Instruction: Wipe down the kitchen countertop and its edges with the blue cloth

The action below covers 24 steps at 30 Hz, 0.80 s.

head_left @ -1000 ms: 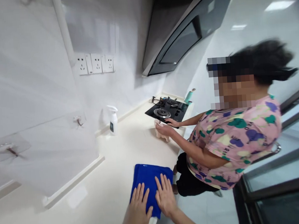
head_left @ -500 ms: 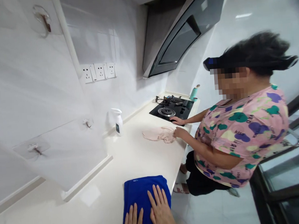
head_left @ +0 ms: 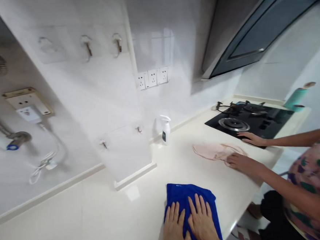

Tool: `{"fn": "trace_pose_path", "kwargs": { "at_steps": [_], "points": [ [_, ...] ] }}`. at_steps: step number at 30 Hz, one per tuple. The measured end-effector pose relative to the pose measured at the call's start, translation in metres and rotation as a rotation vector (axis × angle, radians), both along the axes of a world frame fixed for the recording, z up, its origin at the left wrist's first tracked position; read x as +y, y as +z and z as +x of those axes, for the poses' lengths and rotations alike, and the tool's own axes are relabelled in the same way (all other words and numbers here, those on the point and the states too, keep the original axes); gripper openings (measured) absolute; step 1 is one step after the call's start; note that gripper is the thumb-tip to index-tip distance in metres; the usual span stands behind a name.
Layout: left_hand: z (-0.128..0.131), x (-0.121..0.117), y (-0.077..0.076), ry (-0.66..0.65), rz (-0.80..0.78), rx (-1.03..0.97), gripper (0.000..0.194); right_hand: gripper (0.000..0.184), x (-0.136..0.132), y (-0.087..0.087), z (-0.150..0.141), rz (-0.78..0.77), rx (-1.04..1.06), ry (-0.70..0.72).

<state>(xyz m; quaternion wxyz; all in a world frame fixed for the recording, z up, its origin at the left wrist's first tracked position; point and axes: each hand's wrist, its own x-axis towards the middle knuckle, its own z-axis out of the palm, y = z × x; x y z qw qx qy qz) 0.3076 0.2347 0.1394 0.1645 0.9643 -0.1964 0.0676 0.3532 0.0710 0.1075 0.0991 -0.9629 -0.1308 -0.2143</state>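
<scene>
A blue cloth (head_left: 187, 197) lies flat on the cream countertop (head_left: 106, 215) near its front edge. My left hand (head_left: 174, 227) and my right hand (head_left: 203, 223) rest side by side on the cloth, palms down, fingers stretched out flat. Neither hand grips anything.
A person in a patterned pink shirt (head_left: 316, 176) stands at the right, one hand on a pink cloth (head_left: 215, 151), the other at the black gas hob (head_left: 249, 118). A white spray bottle (head_left: 165, 129) stands by the wall. A teal bottle (head_left: 298, 96) sits beyond the hob. Sockets (head_left: 152, 77) and hooks hang on the wall.
The view has swung left, showing more wall and a pipe. My hands stay flat on the blue cloth. The other person has spread the pink cloth out on the counter.
</scene>
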Motion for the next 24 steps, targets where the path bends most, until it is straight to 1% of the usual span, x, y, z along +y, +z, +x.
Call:
{"fn": "trace_pose_path", "kwargs": {
  "at_steps": [2, 5, 8, 10, 12, 14, 17, 19, 21, 22, 24],
  "points": [
    [0.006, 0.004, 0.008, 0.068, -0.02, 0.011, 0.071, 0.067, 0.011, 0.006, 0.02, -0.054, 0.052, -0.015],
    [0.01, 0.022, 0.019, 0.196, 0.002, -0.004, 0.065, 0.062, 0.039, 0.026, 0.042, -0.139, 0.179, 0.019],
    [0.002, 0.056, 0.024, 0.299, 0.016, 0.01, 0.062, 0.062, 0.08, 0.049, 0.047, -0.192, 0.275, 0.13],
    [-0.013, 0.083, 0.023, 0.373, 0.008, 0.035, 0.063, 0.064, 0.111, 0.059, 0.04, -0.199, 0.312, 0.208],
    [-0.037, 0.108, 0.022, 0.455, 0.005, 0.048, 0.062, 0.066, 0.143, 0.063, 0.025, -0.194, 0.339, 0.304],
    [-0.067, 0.13, 0.022, 0.536, 0.007, 0.051, 0.06, 0.069, 0.17, 0.064, 0.006, -0.188, 0.351, 0.409],
    [-0.117, 0.153, 0.025, 0.649, 0.062, 0.034, 0.058, 0.07, 0.202, 0.068, -0.031, -0.187, 0.36, 0.558],
    [-0.154, 0.163, 0.026, 0.709, 0.134, 0.007, 0.059, 0.07, 0.217, 0.072, -0.058, -0.186, 0.389, 0.653],
    [-0.194, 0.166, 0.025, 0.75, 0.207, -0.028, 0.062, 0.071, 0.224, 0.078, -0.085, -0.182, 0.432, 0.76],
    [-0.214, 0.165, 0.021, 0.774, 0.236, -0.06, 0.064, 0.071, 0.225, 0.08, -0.098, -0.175, 0.446, 0.821],
    [-0.252, 0.16, 0.01, 0.802, 0.287, -0.087, 0.069, 0.071, 0.223, 0.084, -0.122, -0.152, 0.452, 0.944]
  ]
}}
